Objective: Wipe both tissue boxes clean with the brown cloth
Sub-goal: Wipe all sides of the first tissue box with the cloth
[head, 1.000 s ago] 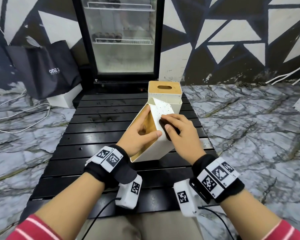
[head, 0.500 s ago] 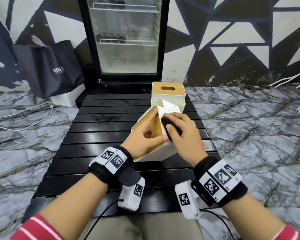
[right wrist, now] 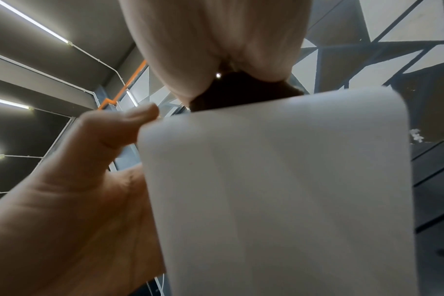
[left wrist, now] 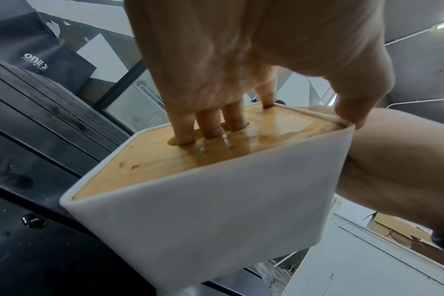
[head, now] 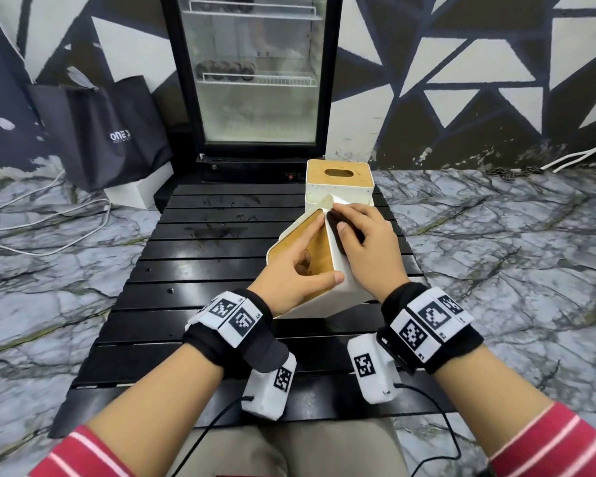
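A white tissue box with a wooden lid (head: 319, 251) is tipped on its edge at the middle of the black slatted table (head: 203, 256). My left hand (head: 296, 273) grips it, with fingers (left wrist: 208, 126) hooked into the lid's slot and the thumb on the rim. My right hand (head: 369, 242) holds the brown cloth (head: 334, 232) against the box's white side, near its far upper corner. The cloth (right wrist: 241, 96) shows as a dark wad under the fingers above the white wall (right wrist: 279, 190). A second tissue box (head: 339, 182) stands upright just behind.
A glass-door fridge (head: 255, 80) stands beyond the table's far end. A black bag (head: 107, 132) and white cables (head: 49, 218) lie on the marble floor to the left. Dark smears mark the slats (head: 214, 232) left of the boxes.
My right hand has slid the cloth up the box's white side toward the far corner. The left hand has kept its grip on the lid.
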